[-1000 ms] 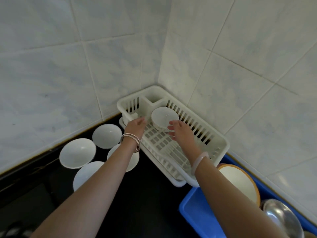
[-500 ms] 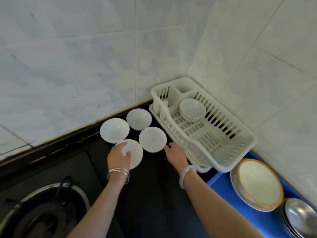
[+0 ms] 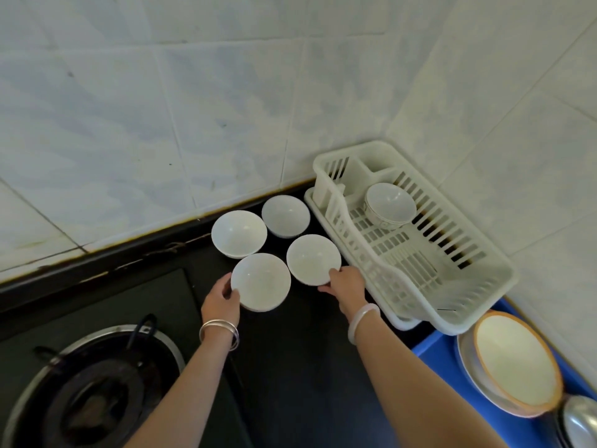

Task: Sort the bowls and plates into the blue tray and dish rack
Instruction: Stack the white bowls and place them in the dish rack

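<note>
While both arms reach over the dark desk [image 3: 290, 367], the scene reads as follows.

Left hand: the left hand [image 3: 221, 300] curls around the near-left rim of the nearest small white ceramic bowl [image 3: 261, 282], thumb on the rim edge and fingers underneath, pinching it; two thin silver bangles [image 3: 219, 331] sit on that wrist.

Right hand: the right hand [image 3: 345, 282] grips the near edge of the right-hand small white ceramic bowl [image 3: 313, 259], fingers closed on its rim; a pale translucent bracelet [image 3: 363, 321] circles the wrist.

Other loose bowls: two more round white bowls stand upright behind, the left one [image 3: 239, 233] near the tiled wall [image 3: 161, 124] and the far one [image 3: 285, 215] just beside the rack. All four cluster close together, rims touching or nearly so.

Dish rack: a white slatted plastic dish rack [image 3: 452, 286] sits in the corner on its drip tray, to the right of the bowls. One white patterned bowl [image 3: 390, 205] rests upright inside its far end, next to the cutlery compartment.

Blue tray: a blue plastic tray [image 3: 436, 357] lies at the lower right, just beyond the rack's near end. It holds a cream bowl with an orange rim [image 3: 517, 360] stacked on a pale plate, and part of a shiny metal dish [image 3: 580, 421] at the frame edge.

Stove: a round gas burner with a black pan support [image 3: 90, 389] occupies the lower left, well apart from the bowls.
</note>
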A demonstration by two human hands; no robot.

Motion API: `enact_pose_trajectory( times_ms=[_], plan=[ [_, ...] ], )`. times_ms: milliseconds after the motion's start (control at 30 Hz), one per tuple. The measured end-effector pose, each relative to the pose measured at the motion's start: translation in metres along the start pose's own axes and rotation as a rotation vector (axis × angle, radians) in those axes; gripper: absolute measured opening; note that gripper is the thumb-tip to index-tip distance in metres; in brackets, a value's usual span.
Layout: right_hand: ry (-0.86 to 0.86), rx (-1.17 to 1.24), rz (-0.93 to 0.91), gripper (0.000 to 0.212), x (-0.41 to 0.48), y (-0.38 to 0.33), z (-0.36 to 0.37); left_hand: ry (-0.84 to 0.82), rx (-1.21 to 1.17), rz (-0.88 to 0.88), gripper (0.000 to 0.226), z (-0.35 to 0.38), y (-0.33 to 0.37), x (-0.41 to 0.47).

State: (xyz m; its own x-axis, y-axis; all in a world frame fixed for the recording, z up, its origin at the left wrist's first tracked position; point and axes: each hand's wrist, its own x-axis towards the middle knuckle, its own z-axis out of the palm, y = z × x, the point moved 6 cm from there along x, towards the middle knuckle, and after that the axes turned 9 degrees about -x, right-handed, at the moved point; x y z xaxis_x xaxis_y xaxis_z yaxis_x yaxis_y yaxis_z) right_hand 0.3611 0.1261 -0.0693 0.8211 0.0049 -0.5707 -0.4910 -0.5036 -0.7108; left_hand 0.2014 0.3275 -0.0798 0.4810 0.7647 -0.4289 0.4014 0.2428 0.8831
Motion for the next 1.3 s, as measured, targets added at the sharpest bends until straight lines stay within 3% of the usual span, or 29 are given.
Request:
enact_pose_trajectory(
  times_ms=[100,233,367,533,933,1133,1233,1300],
  plan=[
    [0.037,-0.016,-0.049,0.008,-0.009,-0.009,-0.011,-0.038,-0.042,-0.024,0.040,0.001,-0.005,0.006],
    [0.003,-0.054,-0.109,0.016,-0.025,-0.024,-0.010,-0.051,-0.154,-0.109,0.039,0.002,-0.013,0.009],
    [-0.052,-0.171,-0.140,0.014,-0.038,-0.029,0.008,-0.046,-0.363,-0.222,0.032,0.002,-0.019,0.009],
    [-0.078,-0.323,-0.149,0.010,-0.049,-0.031,0.034,-0.069,-0.447,-0.264,0.034,0.002,-0.019,0.008],
    [-0.099,-0.525,-0.139,0.014,-0.052,-0.027,0.053,-0.085,-0.444,-0.290,0.036,0.002,-0.027,0.013],
    [-0.178,-0.451,-0.067,0.005,-0.042,-0.020,0.052,-0.095,-0.461,-0.328,0.036,0.002,-0.028,0.012],
    [-0.345,-0.239,0.036,0.043,-0.042,-0.013,0.059,-0.102,-0.493,-0.359,0.034,0.003,-0.024,0.011],
    [-0.407,-0.153,0.053,0.052,-0.044,-0.014,0.062,-0.102,-0.505,-0.387,0.034,0.003,-0.022,0.008]
  ],
)
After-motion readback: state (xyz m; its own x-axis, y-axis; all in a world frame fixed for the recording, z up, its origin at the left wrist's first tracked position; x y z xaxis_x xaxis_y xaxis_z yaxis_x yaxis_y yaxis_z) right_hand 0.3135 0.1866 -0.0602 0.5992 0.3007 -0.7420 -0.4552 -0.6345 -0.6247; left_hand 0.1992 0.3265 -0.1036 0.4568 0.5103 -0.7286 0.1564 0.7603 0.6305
